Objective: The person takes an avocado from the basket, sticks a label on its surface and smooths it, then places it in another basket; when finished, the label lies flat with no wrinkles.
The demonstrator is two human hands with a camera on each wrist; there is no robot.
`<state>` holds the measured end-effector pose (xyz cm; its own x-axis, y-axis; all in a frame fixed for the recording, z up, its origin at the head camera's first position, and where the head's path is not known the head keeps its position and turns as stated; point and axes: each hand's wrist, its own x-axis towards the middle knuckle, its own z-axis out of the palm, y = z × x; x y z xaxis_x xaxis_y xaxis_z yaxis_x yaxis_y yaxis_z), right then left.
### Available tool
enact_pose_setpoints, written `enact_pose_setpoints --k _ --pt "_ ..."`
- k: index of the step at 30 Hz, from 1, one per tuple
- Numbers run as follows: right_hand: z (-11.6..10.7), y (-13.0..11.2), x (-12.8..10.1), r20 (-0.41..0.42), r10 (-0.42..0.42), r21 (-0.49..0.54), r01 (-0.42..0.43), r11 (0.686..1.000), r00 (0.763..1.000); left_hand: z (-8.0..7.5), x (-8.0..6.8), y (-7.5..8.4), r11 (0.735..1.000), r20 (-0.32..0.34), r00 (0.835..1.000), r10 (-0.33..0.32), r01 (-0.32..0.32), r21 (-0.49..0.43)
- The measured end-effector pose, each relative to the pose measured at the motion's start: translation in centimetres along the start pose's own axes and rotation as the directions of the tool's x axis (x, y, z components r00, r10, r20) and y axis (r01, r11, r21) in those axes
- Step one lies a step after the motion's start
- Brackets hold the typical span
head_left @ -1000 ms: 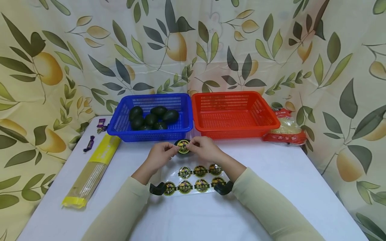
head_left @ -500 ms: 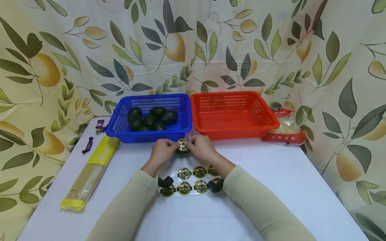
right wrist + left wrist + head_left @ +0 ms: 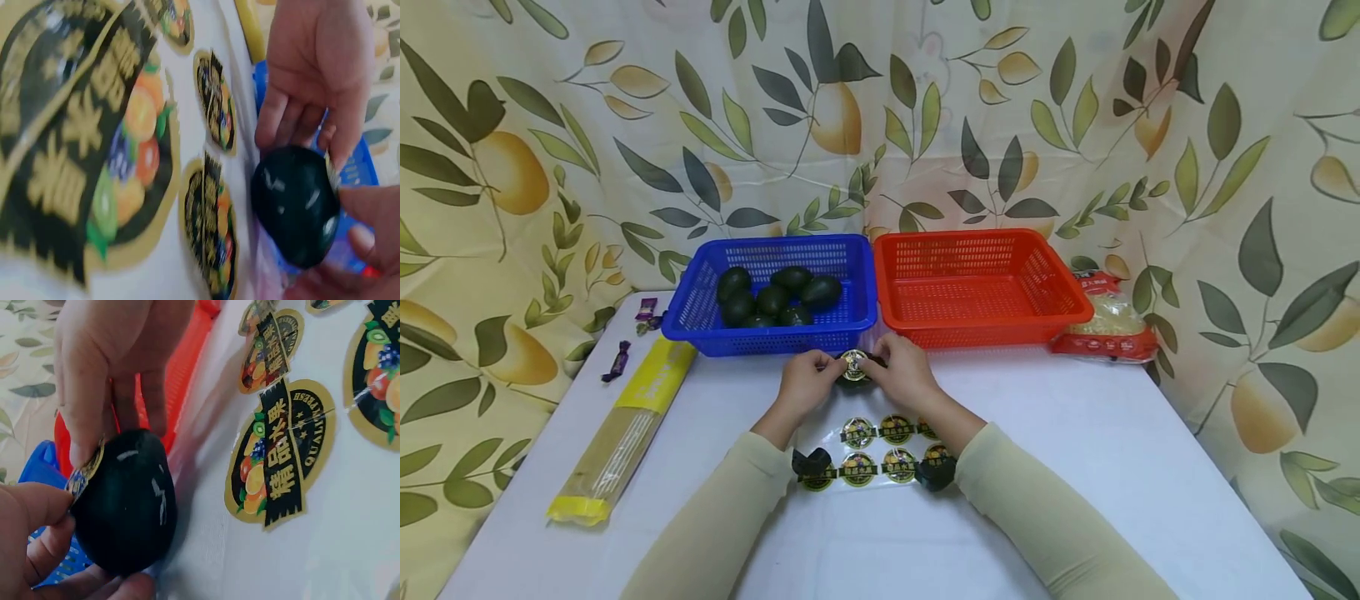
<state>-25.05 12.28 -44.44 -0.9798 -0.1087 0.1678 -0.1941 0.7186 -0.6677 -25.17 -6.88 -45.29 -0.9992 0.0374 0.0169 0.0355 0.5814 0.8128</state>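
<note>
At the centre of the head view, just in front of the gap between the two baskets, a dark green avocado [image 3: 854,375] sits between both hands, low over the desk [image 3: 1075,467]. A round gold-and-black sticker [image 3: 853,363] lies on its top. A second ago the sticker faced the camera more squarely and the fruit was held a little higher; now it has tipped flatter and the fingers have closed in over its edges, so the label looks to be getting smoothed down onto the skin. The left hand [image 3: 805,385] curls round the fruit from the left, its thumb pinching the sticker's rim, as the left wrist view shows. The right hand [image 3: 904,373] curls round it from the right, fingertips on the sticker's other edge. Just below the hands lies the clear sheet of stickers [image 3: 880,450], with six left in two rows. Above, the blue basket [image 3: 700,308] holds more avocados [image 3: 775,296]; the red basket [image 3: 1045,283] beside it holds none.
</note>
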Motion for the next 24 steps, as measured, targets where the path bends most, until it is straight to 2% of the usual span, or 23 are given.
enact_pose_setpoints --k 4,7,11,14,17,21,24 --pt "0.2 0.8 0.0 -0.009 -0.062 0.075 0.062 0.995 0.998 0.2 -0.2 -0.3 1.000 -0.016 1.000 0.022 -0.023 -0.014" --pt "0.2 1.1 0.0 -0.016 -0.143 0.035 0.143 0.989 0.990 0.4 -0.3 -0.5 0.997 -0.051 0.997 0.059 -0.061 -0.042" --pt "0.0 1.2 0.2 0.003 -0.231 -0.051 0.231 0.972 0.973 0.5 -0.4 -0.7 0.978 -0.064 0.978 0.196 -0.200 -0.056" --pt "-0.2 1.2 0.4 0.029 -0.267 -0.085 0.268 0.960 0.963 0.3 -0.3 -0.9 0.949 -0.032 0.948 0.316 -0.316 0.007" --pt "-0.4 1.2 0.6 0.071 -0.293 -0.105 0.300 0.948 0.953 0.0 -0.3 -1.1 0.922 0.001 0.926 0.377 -0.376 0.090" --pt "-0.5 1.3 0.8 0.135 -0.305 -0.107 0.320 0.941 0.943 -0.2 -0.2 -1.5 0.900 0.049 0.914 0.403 -0.405 0.162" --pt "-0.7 1.4 1.0 0.181 -0.292 -0.103 0.313 0.944 0.939 -0.4 0.0 -1.7 0.903 0.090 0.917 0.389 -0.399 0.158"
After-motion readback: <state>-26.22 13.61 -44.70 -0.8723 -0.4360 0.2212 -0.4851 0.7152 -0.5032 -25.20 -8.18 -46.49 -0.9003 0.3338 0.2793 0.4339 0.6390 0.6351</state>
